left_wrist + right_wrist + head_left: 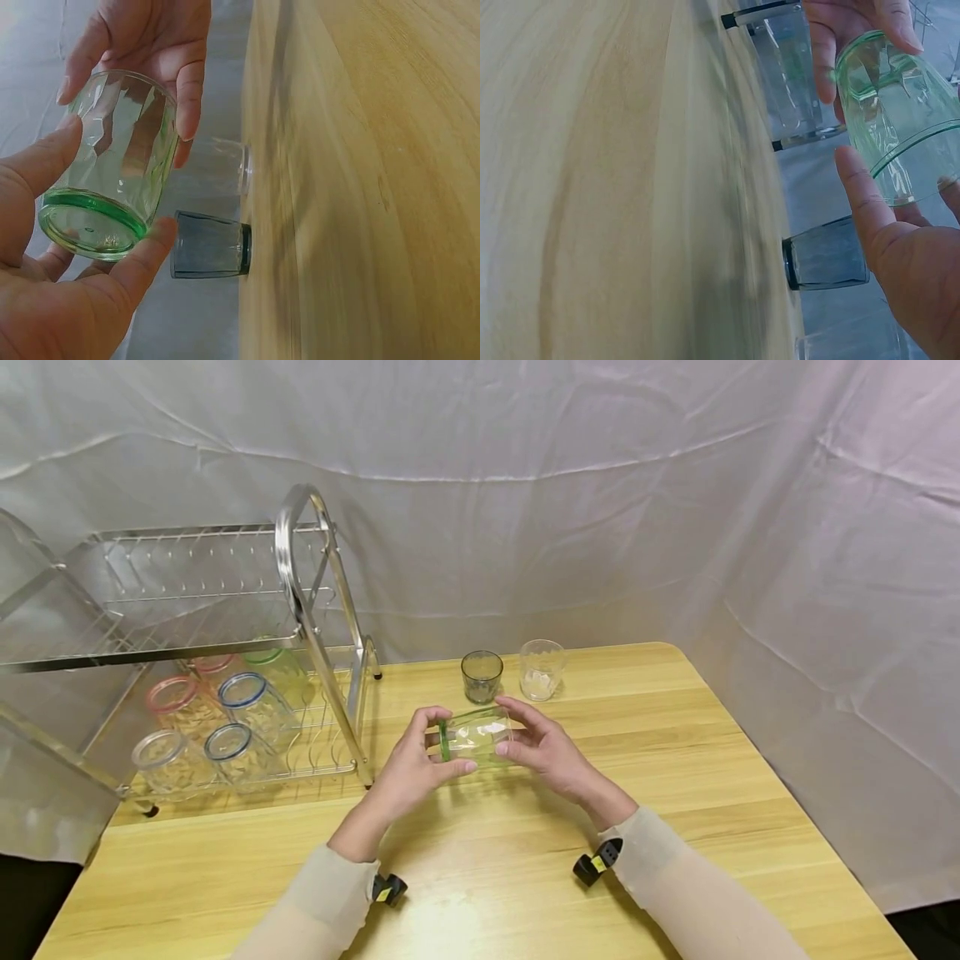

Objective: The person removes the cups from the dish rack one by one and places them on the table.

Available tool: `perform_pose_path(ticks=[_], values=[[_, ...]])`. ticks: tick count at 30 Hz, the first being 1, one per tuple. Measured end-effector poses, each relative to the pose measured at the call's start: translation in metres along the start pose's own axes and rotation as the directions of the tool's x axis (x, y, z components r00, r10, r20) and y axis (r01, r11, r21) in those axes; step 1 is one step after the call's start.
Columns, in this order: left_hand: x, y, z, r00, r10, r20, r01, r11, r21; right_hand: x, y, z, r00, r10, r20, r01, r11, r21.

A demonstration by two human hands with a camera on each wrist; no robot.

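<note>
A clear green-tinted drinking glass (pixel 477 737) lies sideways in the air between both hands, above the table. My left hand (pixel 411 768) holds it around the thick green base, which faces left. At the opposite end, my right hand (pixel 551 752) grips the glass near its rim, thumb in front and index finger along the top. The left wrist view shows the green glass (pixel 112 157) with fingers of both hands around it. Just behind the hands stand a smoky grey glass (pixel 482 677) and a clear glass (pixel 542 670), both upright on the table.
A two-tier metal dish rack (pixel 318 647) stands on the left of the wooden table (pixel 675 827). Several upside-down glasses sit on its lower tier, among them a blue-based glass (pixel 258 706) and a red-based glass (pixel 183 706). A pale curtain (pixel 480 527) hangs behind.
</note>
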State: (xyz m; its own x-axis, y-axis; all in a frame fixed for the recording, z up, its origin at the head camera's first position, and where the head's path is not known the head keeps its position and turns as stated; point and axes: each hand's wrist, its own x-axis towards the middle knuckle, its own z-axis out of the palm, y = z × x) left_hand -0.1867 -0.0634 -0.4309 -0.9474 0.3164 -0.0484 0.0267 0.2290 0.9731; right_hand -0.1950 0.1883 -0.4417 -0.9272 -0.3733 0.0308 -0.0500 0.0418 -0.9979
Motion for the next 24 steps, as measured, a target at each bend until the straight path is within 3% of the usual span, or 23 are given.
perform_pose_path(ticks=[5, 8, 10, 14, 17, 21, 24], values=[[-0.007, 0.002, -0.002, 1.000, 0.018, -0.007, -0.018, 1.000, 0.006, 0.000, -0.001, -0.002, 1.000, -0.004, -0.018, 0.003, 0.999, -0.050], [-0.016, 0.004, -0.007, 0.999, 0.043, -0.031, -0.041, 0.997, 0.065, -0.001, -0.002, -0.005, 0.999, -0.003, -0.038, -0.001, 0.996, -0.093], [-0.025, 0.006, -0.013, 0.996, 0.074, -0.056, -0.065, 0.986, 0.151, -0.002, -0.003, -0.007, 0.998, -0.002, -0.060, -0.006, 0.992, -0.124], [-0.045, 0.012, -0.029, 0.976, 0.179, -0.125, -0.122, 0.922, 0.367, -0.002, -0.004, -0.013, 0.995, -0.014, -0.099, -0.003, 0.986, -0.165], [-0.061, 0.016, -0.044, 0.959, 0.225, -0.172, -0.115, 0.866, 0.487, -0.003, -0.005, -0.020, 0.993, -0.039, -0.110, 0.019, 0.983, -0.184], [-0.080, 0.023, -0.066, 0.953, 0.208, -0.220, -0.044, 0.815, 0.578, -0.004, -0.009, -0.032, 0.991, -0.063, -0.119, 0.035, 0.974, -0.222], [-0.087, 0.026, -0.077, 0.940, 0.210, -0.269, 0.009, 0.773, 0.635, -0.006, -0.012, -0.044, 0.988, -0.063, -0.141, 0.023, 0.962, -0.273]])
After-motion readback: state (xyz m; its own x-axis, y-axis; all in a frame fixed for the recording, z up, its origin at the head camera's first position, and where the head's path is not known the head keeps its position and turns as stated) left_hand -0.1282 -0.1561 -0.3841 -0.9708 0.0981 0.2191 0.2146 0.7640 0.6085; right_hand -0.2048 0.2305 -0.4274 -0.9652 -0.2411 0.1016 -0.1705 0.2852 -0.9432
